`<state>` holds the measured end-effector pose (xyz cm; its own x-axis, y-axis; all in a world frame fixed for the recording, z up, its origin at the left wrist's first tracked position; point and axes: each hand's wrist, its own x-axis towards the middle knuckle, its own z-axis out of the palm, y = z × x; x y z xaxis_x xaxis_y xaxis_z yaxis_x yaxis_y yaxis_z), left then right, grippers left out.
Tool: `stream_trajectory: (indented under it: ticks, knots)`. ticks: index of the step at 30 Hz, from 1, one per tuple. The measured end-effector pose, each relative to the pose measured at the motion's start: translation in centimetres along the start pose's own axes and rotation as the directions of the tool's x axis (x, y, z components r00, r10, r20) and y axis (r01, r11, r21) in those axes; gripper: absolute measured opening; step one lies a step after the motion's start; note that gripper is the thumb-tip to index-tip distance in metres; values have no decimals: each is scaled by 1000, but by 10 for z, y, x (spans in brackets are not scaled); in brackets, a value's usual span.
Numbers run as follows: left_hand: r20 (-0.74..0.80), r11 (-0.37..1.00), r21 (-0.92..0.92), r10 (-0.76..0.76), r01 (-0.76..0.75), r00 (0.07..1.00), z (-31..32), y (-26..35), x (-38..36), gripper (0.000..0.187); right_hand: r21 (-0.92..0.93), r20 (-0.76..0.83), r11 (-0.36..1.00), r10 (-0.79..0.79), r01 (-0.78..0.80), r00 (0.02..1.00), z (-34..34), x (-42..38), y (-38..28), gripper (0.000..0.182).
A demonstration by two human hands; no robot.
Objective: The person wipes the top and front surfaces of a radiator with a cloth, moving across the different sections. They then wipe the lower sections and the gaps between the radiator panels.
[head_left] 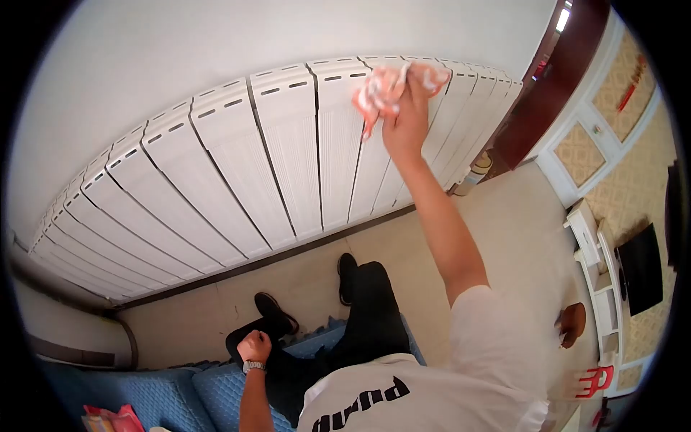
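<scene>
My right hand [407, 119] is raised and shut on a crumpled pink-and-white cloth [380, 88]. It presses the cloth against the top of a long white ribbed radiator [288, 151] mounted on the wall. My left hand [253, 347], with a watch on its wrist, is closed in a fist with nothing in it. It sits low beside my black-trousered knee, over the edge of a blue padded seat [187, 389]. My black shoes [277, 311] rest on the beige floor below the radiator.
A dark red door frame [551, 86] stands just right of the radiator, with a small container [478, 170] at its foot. A white shelf unit [597, 266] and a black screen [642, 266] are at the far right. Pink packets [108, 419] lie on the blue seat.
</scene>
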<state>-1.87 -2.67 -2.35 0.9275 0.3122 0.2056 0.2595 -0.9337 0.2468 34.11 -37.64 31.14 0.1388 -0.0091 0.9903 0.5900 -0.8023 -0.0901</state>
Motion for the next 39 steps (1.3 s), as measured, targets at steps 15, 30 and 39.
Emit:
stream_trajectory:
  ticks: [15,30,39]
  knots:
    - [-32,1000,-19,4,-5,999,7,-4,0,25,16,-102,996,94,-93,990,-7,19,6,31]
    - [29,999,22,-40,39,999,1,-3,-2,23,-239,636,926,377,-292,674,-12,109,38,27]
    - [12,1000,-13,-22,22,1000,-1,0,4,22,-179,362,981,131,-69,923,-17,77,29,28]
